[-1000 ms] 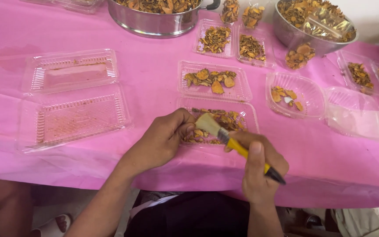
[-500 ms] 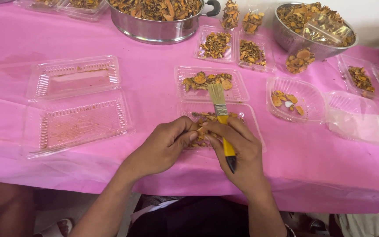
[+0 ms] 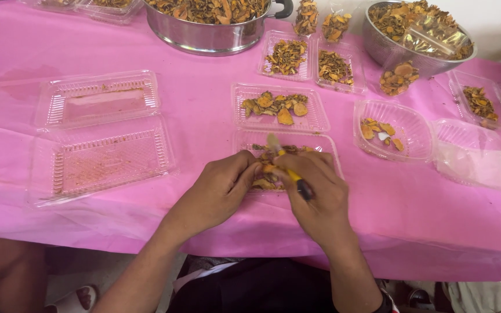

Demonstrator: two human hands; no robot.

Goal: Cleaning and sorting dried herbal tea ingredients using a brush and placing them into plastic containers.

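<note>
Leftmost, two clear ribbed plastic clamshell trays lie open on the pink-covered tabletop: the upper empty clear tray sits just above the lower empty clear tray with orange dust, the two touching along one edge. Top middle, a large steel pot of dried orange-brown slices sits at the far edge. Centre: left hand curled, fingers pinched shut on a small orange dried slice over the near clear tray of dried slices, thumb and fingertips meeting the right hand. Right hand closed around a small brush with yellow handle and pale bristles; bristles point up and away, dark handle end sticks out between the fingers, the brush touching the pinched slice. Both hands hover over the near end of that tray, close to the tabletop's front edge. Just beyond is a second clear tray holding several orange slices. Farther back are two small clear trays packed with brown dried pieces, side by side. Right of centre, a rounded clear plastic tub with a few orange slices, with its empty clear lid beside it. Top right, a steel bowl heaped with dried slices, a loose pile of slices just in front. Far right, more clear trays with dried pieces, partly cut off.
</note>
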